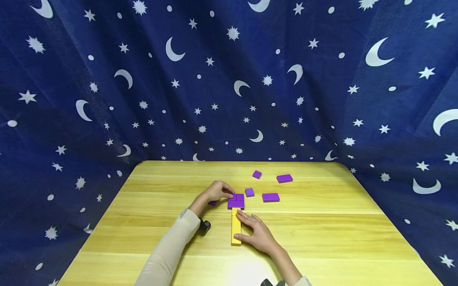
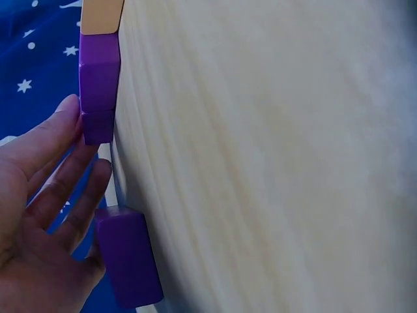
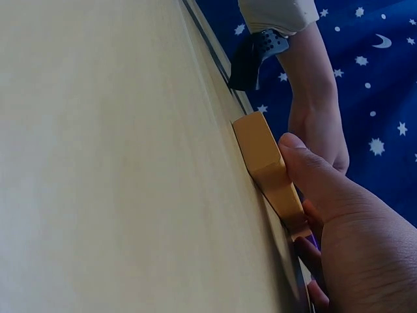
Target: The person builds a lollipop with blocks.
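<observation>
My left hand (image 1: 216,191) touches a group of flat purple blocks (image 1: 236,204) from the left, thumb on the top edge. In the left wrist view the index fingertip is hidden behind the small purple block (image 2: 98,128). Below that hand lies another purple block (image 2: 130,261), apart from the group. A long yellow piece (image 1: 235,228) meets the group's near side, with a seam near its far end. Along its right side my right hand (image 1: 258,233) is spread, thumb by the near end and fingers by the far end, touching it.
To the right of the group lie a small purple block (image 1: 249,192) and a longer purple block (image 1: 270,197). Farther back are another small block (image 1: 257,174) and a long block (image 1: 284,178). A star-patterned curtain (image 1: 229,79) surrounds the wooden table (image 1: 322,238).
</observation>
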`<action>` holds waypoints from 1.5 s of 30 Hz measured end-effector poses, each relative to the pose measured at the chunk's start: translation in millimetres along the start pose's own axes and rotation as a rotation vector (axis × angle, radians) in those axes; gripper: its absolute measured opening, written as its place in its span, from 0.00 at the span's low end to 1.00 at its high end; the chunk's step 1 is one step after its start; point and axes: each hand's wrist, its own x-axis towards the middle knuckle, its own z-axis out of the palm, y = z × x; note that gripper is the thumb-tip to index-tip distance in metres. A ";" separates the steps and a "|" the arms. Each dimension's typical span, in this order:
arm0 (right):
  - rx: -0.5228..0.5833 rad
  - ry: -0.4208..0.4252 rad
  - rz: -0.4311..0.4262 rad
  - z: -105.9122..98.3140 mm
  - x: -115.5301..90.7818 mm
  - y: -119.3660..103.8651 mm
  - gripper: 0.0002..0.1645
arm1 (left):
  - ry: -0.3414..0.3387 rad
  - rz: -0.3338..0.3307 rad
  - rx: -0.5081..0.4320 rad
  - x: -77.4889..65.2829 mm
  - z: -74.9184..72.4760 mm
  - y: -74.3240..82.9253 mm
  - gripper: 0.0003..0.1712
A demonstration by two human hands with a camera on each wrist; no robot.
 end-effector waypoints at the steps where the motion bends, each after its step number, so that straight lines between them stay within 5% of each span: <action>1: 0.001 0.000 0.000 0.1 0.0 -0.1 0.42 | 0.004 0.008 -0.004 -0.3 -0.3 -0.3 0.11; 10: -0.012 0.013 0.006 0.2 0.5 0.4 0.42 | 0.109 0.010 -0.080 -8.5 -20.2 -12.7 0.13; 15: -0.005 0.010 0.019 -0.3 0.0 0.5 0.43 | 0.026 -0.039 -0.176 -21.0 -37.1 -27.4 0.24; 20: -0.005 0.012 0.023 0.7 -0.5 2.4 0.43 | -0.099 -0.010 -0.236 -33.4 -41.7 -36.4 0.35; 24: -0.006 0.011 0.016 1.2 -0.7 2.7 0.43 | -0.128 0.022 -0.242 -43.0 -40.0 -39.2 0.40; 33: -0.016 0.013 0.004 0.6 0.3 1.9 0.42 | -0.043 -0.030 -0.143 -51.5 -37.9 -40.0 0.38; 45: -0.003 0.014 -0.004 0.9 -0.3 2.1 0.42 | 0.147 0.026 -0.133 -27.1 -11.2 -37.6 0.37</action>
